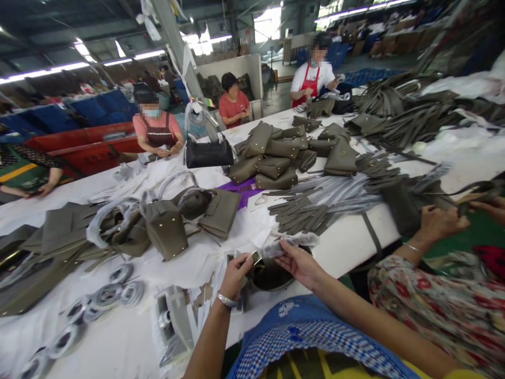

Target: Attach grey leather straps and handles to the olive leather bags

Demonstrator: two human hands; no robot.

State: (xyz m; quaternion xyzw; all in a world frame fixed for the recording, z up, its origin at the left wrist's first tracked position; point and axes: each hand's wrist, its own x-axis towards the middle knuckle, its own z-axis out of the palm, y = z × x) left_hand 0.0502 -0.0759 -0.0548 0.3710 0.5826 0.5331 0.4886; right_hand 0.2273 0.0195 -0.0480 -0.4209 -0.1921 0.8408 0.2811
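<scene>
My left hand (236, 275), with a silver bracelet at the wrist, pinches a small gold-coloured metal buckle (255, 258) at the end of a strap. Just to its right, the fingers of my right hand (299, 263) are closed on the plastic-wrapped strap (272, 248). A dark olive bag (272, 276) lies below and between both hands at the table's near edge, its opening facing up. My hands partly hide the bag and strap.
Olive bags (165, 226) lie to the left, with more bags (276, 152) piled mid-table beside loose straps (303, 213). Plastic-wrapped rolls (108, 295) sit at the near left. A co-worker's hands (442, 223) work close on the right. Several people are around the table.
</scene>
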